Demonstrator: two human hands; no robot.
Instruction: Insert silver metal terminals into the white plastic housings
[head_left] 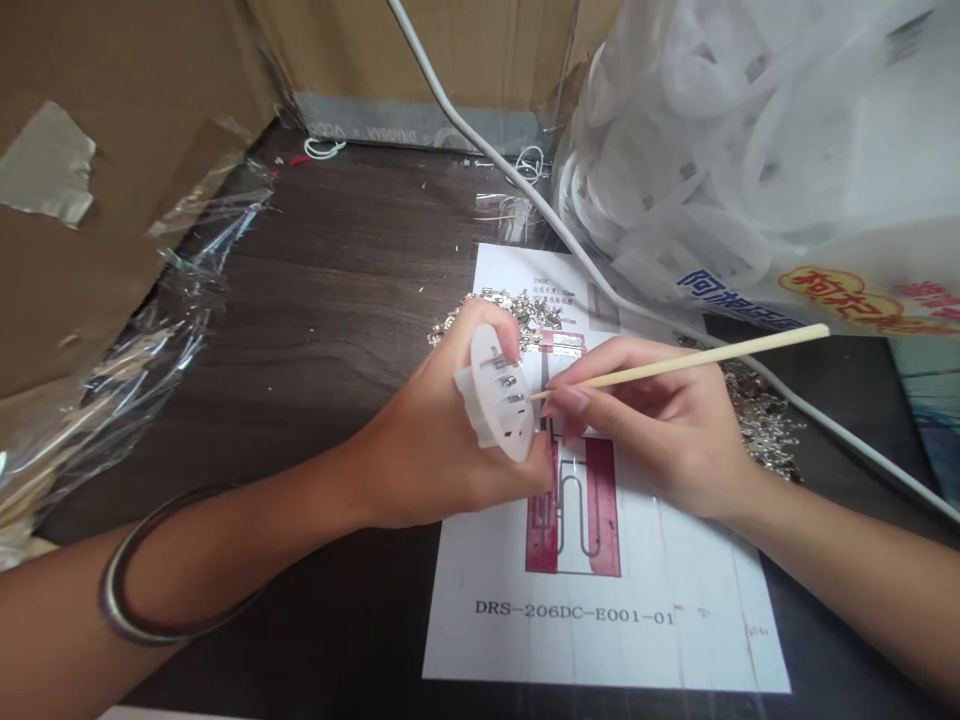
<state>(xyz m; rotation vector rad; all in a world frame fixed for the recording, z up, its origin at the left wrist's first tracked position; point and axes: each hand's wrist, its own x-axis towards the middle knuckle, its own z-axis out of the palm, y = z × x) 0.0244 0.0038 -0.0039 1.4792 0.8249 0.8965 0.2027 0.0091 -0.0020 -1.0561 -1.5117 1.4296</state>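
My left hand (pixel 442 420) is closed around a translucent white plastic part (pixel 504 400), tilted so its slotted face shows. Small metal pieces sit in some of the slots. Between the thumb and fingers of my right hand (pixel 645 410) is a thin wooden stick (pixel 720 357), its pointed end at the slots of the plastic part. Whether the tip touches a metal piece is too small to tell. Behind my left hand lies a pile of small metal terminals (pixel 536 310); a second pile of metal terminals (pixel 769 430) is partly hidden by my right hand.
Under both hands lies a printed sheet (pixel 600 645) with a diagram on the dark wooden table (pixel 330 260). A big clear bag (pixel 697 190) of similar white parts stands at the back right. A white cable (pixel 480 140) crosses the table. Cardboard (pixel 112 60) borders the left and back.
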